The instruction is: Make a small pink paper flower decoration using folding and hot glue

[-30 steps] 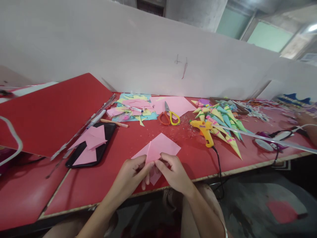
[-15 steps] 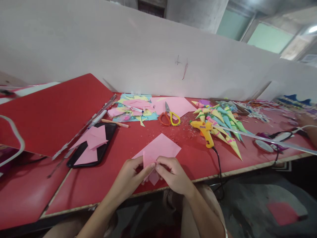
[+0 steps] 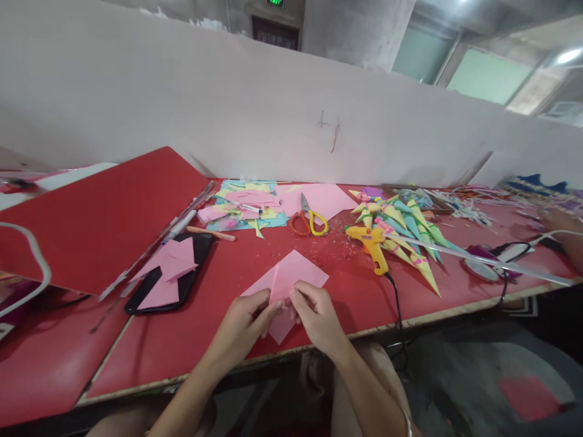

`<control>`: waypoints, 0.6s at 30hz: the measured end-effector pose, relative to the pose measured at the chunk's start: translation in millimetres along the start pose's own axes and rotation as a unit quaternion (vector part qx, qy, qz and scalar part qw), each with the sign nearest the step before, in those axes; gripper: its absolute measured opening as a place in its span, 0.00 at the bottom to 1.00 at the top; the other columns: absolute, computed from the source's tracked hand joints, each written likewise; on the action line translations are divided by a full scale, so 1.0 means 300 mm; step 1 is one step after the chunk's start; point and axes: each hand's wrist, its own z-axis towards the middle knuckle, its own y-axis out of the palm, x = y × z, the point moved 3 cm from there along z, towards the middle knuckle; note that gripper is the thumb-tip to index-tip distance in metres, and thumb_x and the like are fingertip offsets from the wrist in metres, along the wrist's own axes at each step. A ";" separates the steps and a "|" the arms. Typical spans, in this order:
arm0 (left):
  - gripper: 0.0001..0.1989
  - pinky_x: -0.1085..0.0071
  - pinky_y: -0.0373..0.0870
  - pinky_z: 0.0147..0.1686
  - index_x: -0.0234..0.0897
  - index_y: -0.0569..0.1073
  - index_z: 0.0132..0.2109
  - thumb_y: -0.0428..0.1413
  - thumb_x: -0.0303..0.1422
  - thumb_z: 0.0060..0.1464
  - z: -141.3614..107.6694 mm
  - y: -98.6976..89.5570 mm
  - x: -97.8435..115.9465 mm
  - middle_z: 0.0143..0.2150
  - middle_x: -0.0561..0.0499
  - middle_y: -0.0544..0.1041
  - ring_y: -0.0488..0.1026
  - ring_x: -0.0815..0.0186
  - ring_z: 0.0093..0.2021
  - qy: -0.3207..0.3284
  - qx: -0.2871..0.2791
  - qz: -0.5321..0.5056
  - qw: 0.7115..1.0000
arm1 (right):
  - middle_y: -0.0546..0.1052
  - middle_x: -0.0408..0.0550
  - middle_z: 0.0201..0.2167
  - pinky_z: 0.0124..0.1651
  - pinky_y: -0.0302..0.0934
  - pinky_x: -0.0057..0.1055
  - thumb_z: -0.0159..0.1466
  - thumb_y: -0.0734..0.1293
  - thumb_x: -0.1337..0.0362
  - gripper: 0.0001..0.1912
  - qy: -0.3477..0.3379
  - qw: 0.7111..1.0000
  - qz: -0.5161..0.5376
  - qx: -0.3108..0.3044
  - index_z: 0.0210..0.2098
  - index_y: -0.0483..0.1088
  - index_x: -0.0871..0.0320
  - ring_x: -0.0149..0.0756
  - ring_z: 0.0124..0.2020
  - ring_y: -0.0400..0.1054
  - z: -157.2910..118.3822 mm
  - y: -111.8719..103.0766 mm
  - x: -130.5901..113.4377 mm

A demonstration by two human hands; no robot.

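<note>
2 bare hands work close together over a red table, near its front edge, with a small piece of pink paper raised between them. The left hand grips the piece between thumb and fingers at its lower left side, while the right hand brings thumb and forefinger together in a narrow pinch at its lower right edge. Fingertips partly hide the paper there. Beneath the hands, 1 pink sheet lies on the table, a corner pointing away from the person and another showing below the fingers.

To the left, cut pink pieces overlap on a black tray, next to a large, slanted red board. A thin orange stick lies at the tray's far end. Beyond the hands, 1 pair of scissors, with 1 red and 1 yellow handle loop, rests partly on a larger pink sheet, beside a heap of pink, yellow and blue paper scraps.

To the right, a yellow glue gun points leftward, a long translucent rod reaching out behind it. Decorated paper cones pile up just beside the gun. At far right, another person's blurred hand is near the table.
</note>
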 end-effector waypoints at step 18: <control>0.20 0.77 0.61 0.22 0.38 0.61 0.23 0.42 0.44 0.57 0.006 -0.012 -0.023 0.14 0.58 0.65 0.62 0.72 0.15 -0.018 0.022 0.009 1.000 | 0.61 0.37 0.15 0.23 0.53 0.23 0.62 0.56 0.59 0.15 -0.020 0.999 0.045 0.019 0.23 0.62 0.58 0.26 0.18 0.56 0.041 0.009 0.021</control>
